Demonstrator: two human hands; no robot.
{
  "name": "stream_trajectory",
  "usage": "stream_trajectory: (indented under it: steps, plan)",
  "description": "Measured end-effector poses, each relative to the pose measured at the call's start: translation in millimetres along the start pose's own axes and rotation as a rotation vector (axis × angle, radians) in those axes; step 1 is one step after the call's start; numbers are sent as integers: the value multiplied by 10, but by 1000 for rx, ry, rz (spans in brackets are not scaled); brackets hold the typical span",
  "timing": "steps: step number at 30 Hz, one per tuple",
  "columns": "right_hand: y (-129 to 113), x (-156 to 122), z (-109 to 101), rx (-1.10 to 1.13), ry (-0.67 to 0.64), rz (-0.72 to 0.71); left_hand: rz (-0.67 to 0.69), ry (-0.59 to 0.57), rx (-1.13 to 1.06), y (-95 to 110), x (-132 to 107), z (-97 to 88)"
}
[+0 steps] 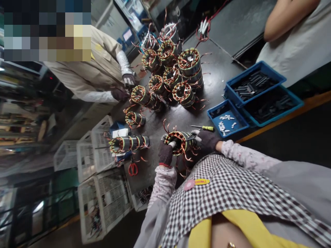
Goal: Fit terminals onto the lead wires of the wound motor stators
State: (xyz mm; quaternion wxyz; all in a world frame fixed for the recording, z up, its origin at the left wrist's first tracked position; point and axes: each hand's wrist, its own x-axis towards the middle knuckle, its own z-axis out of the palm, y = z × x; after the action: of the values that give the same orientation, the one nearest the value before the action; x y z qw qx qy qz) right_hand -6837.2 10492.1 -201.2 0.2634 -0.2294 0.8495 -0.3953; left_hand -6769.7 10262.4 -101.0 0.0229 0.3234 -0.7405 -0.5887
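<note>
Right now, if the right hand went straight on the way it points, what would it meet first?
The right hand would likely meet the wire coil first; exact contact is unclear.

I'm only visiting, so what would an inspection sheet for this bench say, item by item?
Surface: dark table, showing a bright reflection.
Job's things: one wound coil between the hands; other coils grouped beyond, some stacked.
Clutter: yellow-handled screwdriver, red-handled scissors, blue trays with black strips and white pieces.
Hands: gloved left hand grips the coil's rim; gloved right hand is at its far end, exact grip unclear.
Cables: red wire near the table's far side.
Surroundings: co-worker's gloved hands by the coils; another person's arm; white crates.
</note>
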Motion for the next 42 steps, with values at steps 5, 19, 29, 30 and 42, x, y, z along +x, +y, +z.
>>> stream_trajectory:
  steps: [5, 19, 29, 30, 42]
  plan:
    - [418, -811, -140, -433, -197, 214, -48, -26, 105, 133, 51, 5]
    - [779, -909, -233, -655, -174, 214, -98, -39, 179, 125, 38, -72]
    - [249, -103, 48, 187, 136, 140, -67, 60, 216, 108, -118, -36]
    - [244, -36, 49, 190, 109, 159, -76, 60, 204, 106, -117, -33]
    - [262, 323, 207, 204, -174, 241, -110, 91, 157, 61, -71, -21]
